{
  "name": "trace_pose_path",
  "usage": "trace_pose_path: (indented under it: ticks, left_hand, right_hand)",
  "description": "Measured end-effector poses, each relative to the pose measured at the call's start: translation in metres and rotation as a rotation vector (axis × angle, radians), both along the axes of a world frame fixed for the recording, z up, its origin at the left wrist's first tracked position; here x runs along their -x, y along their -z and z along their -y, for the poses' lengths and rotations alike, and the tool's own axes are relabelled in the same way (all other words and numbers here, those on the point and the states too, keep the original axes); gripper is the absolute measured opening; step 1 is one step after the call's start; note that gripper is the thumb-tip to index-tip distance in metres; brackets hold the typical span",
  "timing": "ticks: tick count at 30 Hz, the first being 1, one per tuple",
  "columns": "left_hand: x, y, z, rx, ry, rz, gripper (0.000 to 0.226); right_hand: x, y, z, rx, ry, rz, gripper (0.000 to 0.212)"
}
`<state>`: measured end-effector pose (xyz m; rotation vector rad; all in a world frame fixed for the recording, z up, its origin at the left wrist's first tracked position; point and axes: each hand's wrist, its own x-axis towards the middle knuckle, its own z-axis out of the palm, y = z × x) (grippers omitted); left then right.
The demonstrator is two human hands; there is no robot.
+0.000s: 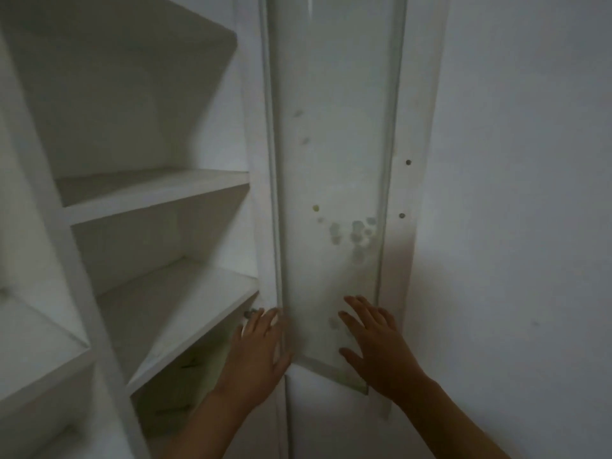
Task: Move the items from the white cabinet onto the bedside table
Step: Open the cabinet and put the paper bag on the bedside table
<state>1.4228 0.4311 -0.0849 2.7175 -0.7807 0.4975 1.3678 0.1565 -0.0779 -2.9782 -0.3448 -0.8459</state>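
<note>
The white cabinet [82, 207] fills the left side, its shelves bare as far as I can see. Its door [334, 180], a white frame round a frosted glass pane with grey smudges, stands swung open in the middle of the view. My left hand [261, 346] lies flat with spread fingers on the door's hinge-side frame near the bottom. My right hand [374, 342] presses flat on the lower part of the glass pane. Neither hand holds anything. The bedside table is out of view.
A plain white wall [516, 193] rises right behind the open door. Two small dark screw heads [408, 162] sit on the door's right frame. A small metal hinge part [249, 313] shows beside my left fingertips. The lowest compartment [172, 392] is dim and blurred.
</note>
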Motion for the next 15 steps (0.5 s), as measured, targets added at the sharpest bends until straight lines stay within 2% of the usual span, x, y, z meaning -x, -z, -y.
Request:
trace_pose_path:
  ticks: [7,15]
  left_hand:
    - [0.030,0.049,-0.074,-0.005,-0.137,-0.137,0.066]
    - [0.044,0.099,-0.114,-0.011,-0.266,-0.279,0.074]
  right_hand:
    - [-0.014,0.035,-0.079,-0.041,-0.084,-0.124,0.063]
    - [-0.045,0.067,-0.146,-0.144,-0.241,-0.320,0.069]
